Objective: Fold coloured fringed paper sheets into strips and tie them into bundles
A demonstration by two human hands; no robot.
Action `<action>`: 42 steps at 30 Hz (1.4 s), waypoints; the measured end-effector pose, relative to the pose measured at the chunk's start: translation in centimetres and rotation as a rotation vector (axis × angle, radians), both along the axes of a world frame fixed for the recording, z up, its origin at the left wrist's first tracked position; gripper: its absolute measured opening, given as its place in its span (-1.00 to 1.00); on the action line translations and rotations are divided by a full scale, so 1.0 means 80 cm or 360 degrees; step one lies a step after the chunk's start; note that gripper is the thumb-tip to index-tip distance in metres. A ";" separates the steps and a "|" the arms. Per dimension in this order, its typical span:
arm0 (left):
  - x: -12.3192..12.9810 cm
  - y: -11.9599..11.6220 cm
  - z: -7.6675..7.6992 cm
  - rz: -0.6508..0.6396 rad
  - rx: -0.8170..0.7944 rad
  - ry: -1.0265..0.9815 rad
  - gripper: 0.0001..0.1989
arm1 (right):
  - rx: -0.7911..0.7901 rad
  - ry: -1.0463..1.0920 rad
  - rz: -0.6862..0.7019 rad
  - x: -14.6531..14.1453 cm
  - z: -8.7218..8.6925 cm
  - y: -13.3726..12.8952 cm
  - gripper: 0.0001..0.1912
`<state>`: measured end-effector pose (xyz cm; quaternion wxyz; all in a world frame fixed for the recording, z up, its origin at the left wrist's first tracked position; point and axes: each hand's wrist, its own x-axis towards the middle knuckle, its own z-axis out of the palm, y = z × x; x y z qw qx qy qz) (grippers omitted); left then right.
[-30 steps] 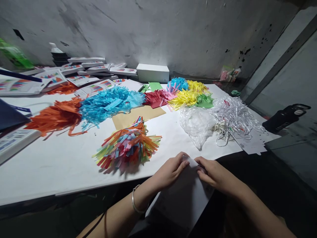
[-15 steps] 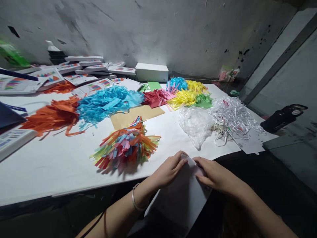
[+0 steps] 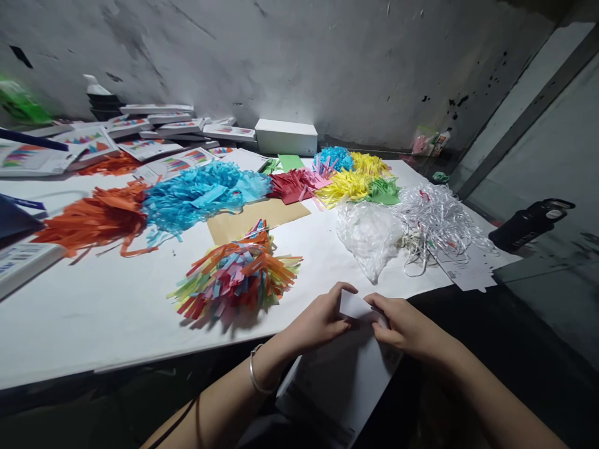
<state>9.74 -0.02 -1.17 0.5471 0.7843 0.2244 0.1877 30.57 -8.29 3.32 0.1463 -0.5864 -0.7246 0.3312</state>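
A flat white cardboard box (image 3: 341, 380) slants down from the table edge toward my lap, its end flap (image 3: 358, 307) raised. My left hand (image 3: 322, 321) grips the left side of that end, thumb low and index finger over the top. On the right side, my right hand (image 3: 400, 321) pinches the flap between thumb and fingers. Just left of my hands lies a multicoloured bundle of paper tassels (image 3: 238, 277) on the white tabletop (image 3: 116, 324). Beyond my hands is a clear plastic bag (image 3: 369, 234). The lower part of the box fades into shadow.
Orange tassels (image 3: 100, 215), blue tassels (image 3: 201, 193) and yellow tassels (image 3: 346, 186) lie across the table. White strings (image 3: 442, 215) heap at the right. Printed flat boxes (image 3: 178, 128) and a plain white box (image 3: 286, 137) stand by the wall. A black bottle (image 3: 528, 224) is far right.
The flap at the box's end has bent over and now shows as a separate bright panel. My left thumb has moved down off the top. The table items stay put.
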 end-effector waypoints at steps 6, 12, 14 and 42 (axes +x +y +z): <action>0.002 -0.004 0.006 0.0053 0.0020 0.0008 -0.54 | 0.0052 -0.0107 -0.0050 -0.008 0.005 -0.002 -0.87; 0.004 -0.008 0.000 0.0123 0.0090 0.0046 -0.62 | 0.0083 -0.0176 -0.0065 -0.017 0.002 -0.005 -0.79; 0.004 -0.009 -0.002 0.0128 0.0093 0.0061 -0.61 | 0.0084 -0.0176 -0.0073 -0.019 0.000 -0.005 -0.79; 0.007 -0.018 -0.003 0.0244 0.0104 0.0000 -0.82 | -0.0107 0.0037 -0.0142 -0.006 -0.008 -0.006 -0.89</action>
